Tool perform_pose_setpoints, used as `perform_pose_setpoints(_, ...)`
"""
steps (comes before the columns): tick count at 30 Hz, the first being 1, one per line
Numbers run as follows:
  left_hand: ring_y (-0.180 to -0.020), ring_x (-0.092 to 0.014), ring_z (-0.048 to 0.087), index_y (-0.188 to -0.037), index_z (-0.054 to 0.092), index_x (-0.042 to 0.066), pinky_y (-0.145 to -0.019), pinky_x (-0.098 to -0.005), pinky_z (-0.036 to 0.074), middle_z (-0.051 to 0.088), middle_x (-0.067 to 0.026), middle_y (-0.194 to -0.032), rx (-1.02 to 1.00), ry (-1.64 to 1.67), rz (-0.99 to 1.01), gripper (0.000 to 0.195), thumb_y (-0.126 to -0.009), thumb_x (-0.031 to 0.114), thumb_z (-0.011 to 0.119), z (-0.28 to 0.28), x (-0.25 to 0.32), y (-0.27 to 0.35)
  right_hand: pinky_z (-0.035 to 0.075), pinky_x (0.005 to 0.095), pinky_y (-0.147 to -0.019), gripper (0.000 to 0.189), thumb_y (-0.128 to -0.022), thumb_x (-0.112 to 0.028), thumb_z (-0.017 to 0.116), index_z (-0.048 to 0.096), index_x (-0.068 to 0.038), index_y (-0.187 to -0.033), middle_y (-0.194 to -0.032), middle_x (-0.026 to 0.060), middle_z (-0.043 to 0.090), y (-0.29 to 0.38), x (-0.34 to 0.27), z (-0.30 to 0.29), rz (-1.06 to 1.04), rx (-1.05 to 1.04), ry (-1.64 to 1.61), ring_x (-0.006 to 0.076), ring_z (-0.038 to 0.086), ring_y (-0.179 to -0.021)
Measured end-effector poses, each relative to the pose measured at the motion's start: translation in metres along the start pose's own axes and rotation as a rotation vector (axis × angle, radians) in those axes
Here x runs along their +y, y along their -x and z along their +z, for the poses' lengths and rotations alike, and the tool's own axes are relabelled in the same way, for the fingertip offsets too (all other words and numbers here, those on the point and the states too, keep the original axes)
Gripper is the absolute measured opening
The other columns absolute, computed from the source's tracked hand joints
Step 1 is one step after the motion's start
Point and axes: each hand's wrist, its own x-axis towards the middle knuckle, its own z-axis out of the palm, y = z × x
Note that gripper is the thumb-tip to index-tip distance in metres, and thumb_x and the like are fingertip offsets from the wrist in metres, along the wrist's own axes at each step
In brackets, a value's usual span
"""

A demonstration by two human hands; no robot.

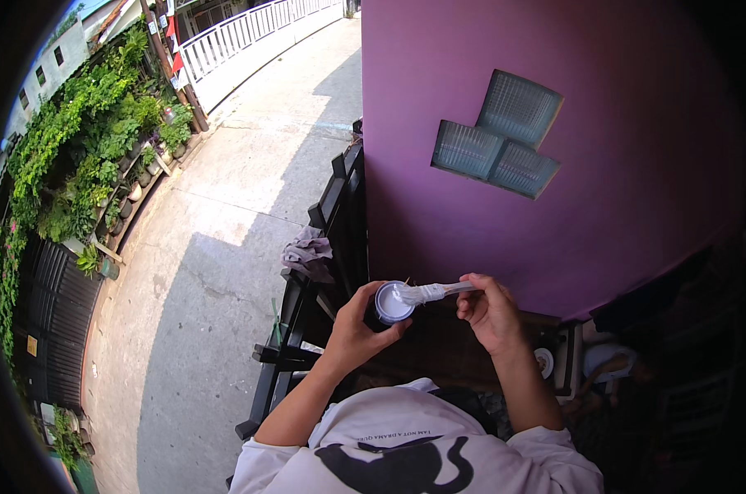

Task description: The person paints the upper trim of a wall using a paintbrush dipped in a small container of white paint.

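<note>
My left hand (pixel 362 327) is wrapped around a small open cup of white paint (pixel 394 302), held upright in front of my chest. Between the thumb and fingers of my right hand (pixel 491 312) is the handle of a paintbrush (pixel 431 293), which lies nearly level and points left. Its bristles, coated in white, are over the cup's right rim; whether they touch the paint I cannot tell. Beyond both hands rises a purple wall (pixel 410 234) with glass blocks (pixel 496 145) set in it.
A black railing (pixel 293 302) runs along my left, with a crumpled cloth (pixel 308 253) draped on it. Past it lies a concrete lane (pixel 206 346) lined with potted plants (pixel 126 207). At lower right, in shade, are a person (pixel 607 361) and a white plate (pixel 543 363).
</note>
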Motion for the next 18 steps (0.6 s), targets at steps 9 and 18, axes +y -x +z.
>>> perform_pose_setpoints(9,-0.106,-0.020,0.062,-0.123,0.050,0.001,-0.096,-0.0323,0.046,0.064,-0.0117,-0.113,0.018,-0.036,0.007,0.066,-0.070,0.017,0.085,-0.003,0.004,0.000,0.053,0.0269,-0.057,0.016,-0.090,-0.018,0.063,0.066,-0.003,-0.092,-0.073,0.0046,0.064,0.001,0.013,-0.002,0.147,0.012,-0.113,0.0143,0.061,-0.063)
perform_pose_setpoints(18,-0.105,-0.018,0.062,-0.123,0.051,0.000,-0.095,-0.0309,0.046,0.065,-0.0113,-0.111,0.037,-0.031,0.003,0.065,-0.070,0.016,0.084,-0.005,0.003,0.003,0.056,0.0273,-0.058,0.016,-0.090,-0.018,0.064,0.066,-0.002,-0.094,-0.076,0.0056,0.065,-0.002,0.019,-0.003,0.212,-0.018,-0.187,0.0148,0.063,-0.065)
